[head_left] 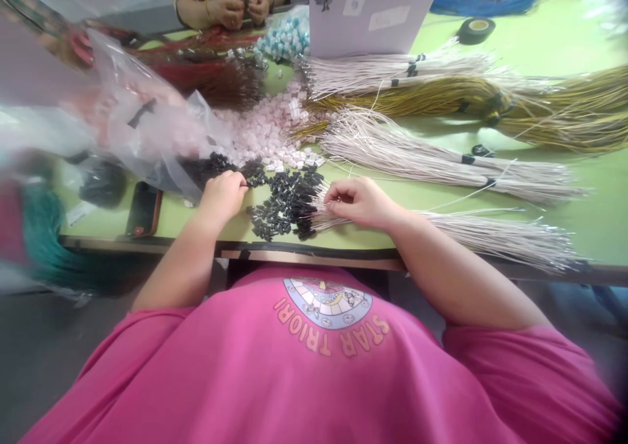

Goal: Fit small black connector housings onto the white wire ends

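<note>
The black connectors [275, 210] lie in a loose heap between my two hands, just beyond the fingertips of my right hand [362, 201] and close to my left hand [223, 194]. The near bundle of white wires [495, 235] runs under my right hand, with its left ends against the dark heap. I have both forearms reaching forward over the table edge and angled inward, palms turned down. My right hand is curled, thumb and fingertips drawn close together over the wires; from here I can't tell whether they pinch one. My left hand is curled as well, its fingertips bent away from my camera, so I can't make out whether it grips anything.

Past the heap I see pale pink pieces [267, 127] spread across the green table [603, 199], with a clear plastic bag [161, 120] to their left. A phone [145, 208] lies left of my left arm. Beyond my right hand are another white bundle [441, 163], then yellow wires [432, 97] and a black tape roll [475, 31]. Across the table, a co-worker's hands [226, 10] are held close together.
</note>
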Motion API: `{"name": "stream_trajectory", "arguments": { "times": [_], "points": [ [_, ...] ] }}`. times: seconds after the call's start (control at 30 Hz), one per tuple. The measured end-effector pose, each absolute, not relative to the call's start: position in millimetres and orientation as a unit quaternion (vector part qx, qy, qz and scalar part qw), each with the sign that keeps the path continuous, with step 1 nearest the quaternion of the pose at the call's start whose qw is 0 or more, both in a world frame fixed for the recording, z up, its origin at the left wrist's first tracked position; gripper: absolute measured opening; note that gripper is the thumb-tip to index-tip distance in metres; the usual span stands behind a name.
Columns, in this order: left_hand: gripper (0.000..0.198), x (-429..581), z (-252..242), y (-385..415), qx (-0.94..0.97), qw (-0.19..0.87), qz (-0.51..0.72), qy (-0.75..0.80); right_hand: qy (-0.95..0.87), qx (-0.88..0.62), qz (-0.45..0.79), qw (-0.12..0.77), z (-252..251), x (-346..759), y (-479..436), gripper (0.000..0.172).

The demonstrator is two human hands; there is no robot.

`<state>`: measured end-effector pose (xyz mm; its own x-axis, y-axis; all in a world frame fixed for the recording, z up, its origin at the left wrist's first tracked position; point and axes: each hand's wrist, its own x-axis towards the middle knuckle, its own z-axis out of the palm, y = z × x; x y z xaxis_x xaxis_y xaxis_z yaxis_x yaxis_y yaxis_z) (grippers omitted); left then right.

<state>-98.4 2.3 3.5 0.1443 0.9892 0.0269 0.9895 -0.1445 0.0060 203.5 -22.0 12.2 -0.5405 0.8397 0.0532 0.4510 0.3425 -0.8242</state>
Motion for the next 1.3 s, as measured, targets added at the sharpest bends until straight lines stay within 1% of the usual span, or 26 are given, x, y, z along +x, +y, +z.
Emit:
{"name": "stream_trajectory", "arguments": {
  "times": [0.1,0.17,0.23,0.37,0.57,0.8,1.3],
  "points": [
    [0.016,-79,20,-16,-0.769,-0.045,-0.109,-0.628,-0.803,-0.389,0.372,0.256,12,203,-22,0.019],
    [0.016,-59,29,-30,-0.791,-0.137,-0.166,-0.572,-0.814,-0.367,0.360,0.271,13,202,-23,0.018],
    [0.017,-37,33,-40,-0.808,-0.207,-0.211,-0.510,-0.813,-0.367,0.358,0.277,13,202,-23,0.017],
    [0.011,-12,29,-42,-0.824,-0.259,-0.272,-0.424,-0.787,-0.402,0.386,0.265,12,201,-26,0.018],
    [0.011,-11,22,-38,-0.814,-0.275,-0.285,-0.425,-0.774,-0.422,0.370,0.293,10,198,-28,0.019],
    [0.011,-9,23,-38,-0.818,-0.264,-0.282,-0.427,-0.781,-0.425,0.347,0.299,7,197,-29,0.018],
    [0.015,-2,10,-36,-0.848,-0.246,-0.273,-0.383,-0.799,-0.423,0.333,0.267,5,193,-32,0.019]
  ]
}}
